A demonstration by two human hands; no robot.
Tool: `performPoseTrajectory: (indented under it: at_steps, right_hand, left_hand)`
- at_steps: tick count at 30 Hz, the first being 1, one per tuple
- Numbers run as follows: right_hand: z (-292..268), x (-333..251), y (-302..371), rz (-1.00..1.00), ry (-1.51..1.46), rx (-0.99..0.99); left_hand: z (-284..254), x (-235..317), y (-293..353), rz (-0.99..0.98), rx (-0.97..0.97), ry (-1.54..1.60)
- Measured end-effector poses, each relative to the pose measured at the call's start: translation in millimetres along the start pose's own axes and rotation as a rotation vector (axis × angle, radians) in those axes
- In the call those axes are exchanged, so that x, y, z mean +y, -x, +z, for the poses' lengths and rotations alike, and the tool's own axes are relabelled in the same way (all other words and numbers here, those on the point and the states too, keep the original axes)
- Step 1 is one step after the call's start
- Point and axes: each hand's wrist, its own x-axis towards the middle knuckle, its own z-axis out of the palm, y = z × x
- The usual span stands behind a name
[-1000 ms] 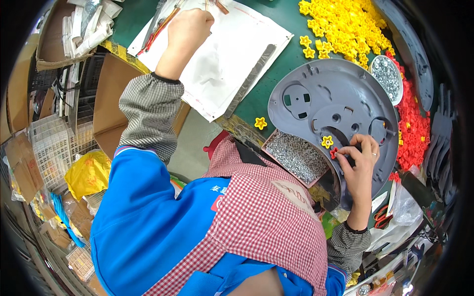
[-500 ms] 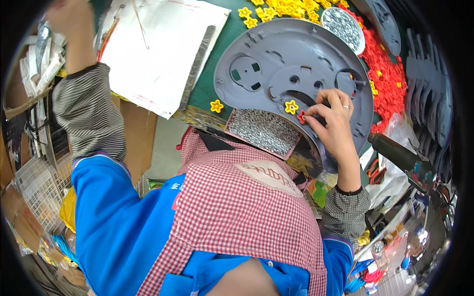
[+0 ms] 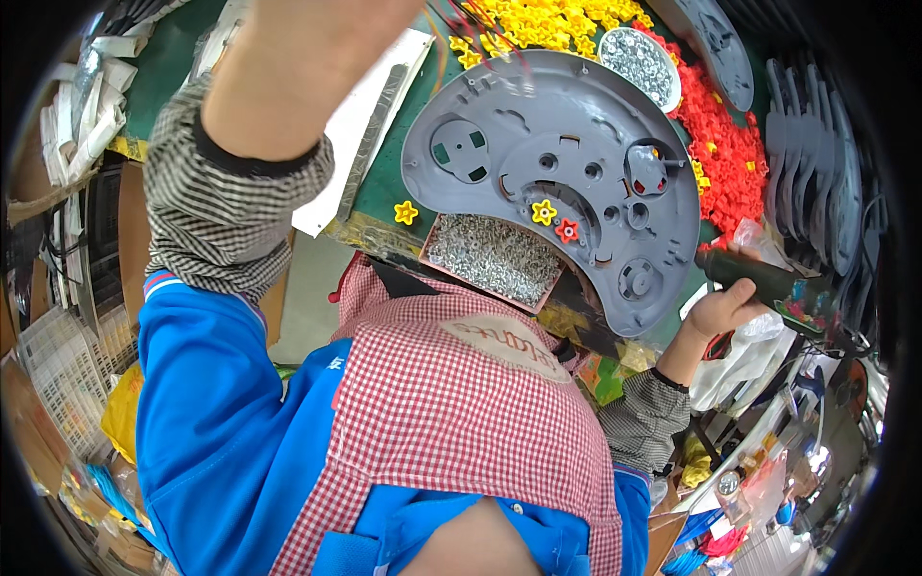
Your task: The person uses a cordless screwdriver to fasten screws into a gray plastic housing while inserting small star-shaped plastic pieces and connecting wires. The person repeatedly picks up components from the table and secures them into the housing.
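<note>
My left hand point(image 3: 317, 38) is raised close to the camera at the top edge, blurred, with its fingers cut off. Thin red and yellow wires point(image 3: 480, 43) trail beside it; I cannot tell whether it holds them. My right hand point(image 3: 722, 309) is closed around a dark green power screwdriver point(image 3: 768, 278) just off the right rim of a grey plastic plate point(image 3: 576, 125). A yellow gear point(image 3: 545, 211) and a red gear point(image 3: 568, 230) sit side by side on the plate. A tray of small screws point(image 3: 495, 259) lies at the plate's near edge.
Heaps of yellow gears point(image 3: 547, 24) and red gears point(image 3: 715, 144) lie behind the plate, with a round dish of screws point(image 3: 639, 62) between them. A lone yellow gear point(image 3: 406, 212) sits on the green mat. White sheet point(image 3: 370, 106) at left; stacked grey plates point(image 3: 826, 182) at right.
My right hand has left the red gear on the plate and moved right to grip the dark screwdriver. My left arm has swung up and rightward, close to the camera.
</note>
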Motion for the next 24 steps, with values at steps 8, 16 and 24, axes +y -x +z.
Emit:
performPoseTrajectory:
  at_steps: [8, 16, 24]
  right_hand:
    - [9.1, -109.5, -15.1, 0.419, -0.723, -0.22]
    - [93.2, -128.5, 38.0, 0.545, -0.671, -0.198]
    - [109.3, -126.8, 49.6, 0.541, -0.74, -0.324]
  left_hand:
    - [1.9, -15.0, -3.8, -0.141, 0.239, 0.25]
    - [-3.7, -49.1, 71.5, -0.415, 0.374, 0.315]
    - [0.0, -60.0, 73.7, -0.29, 0.275, 0.299]
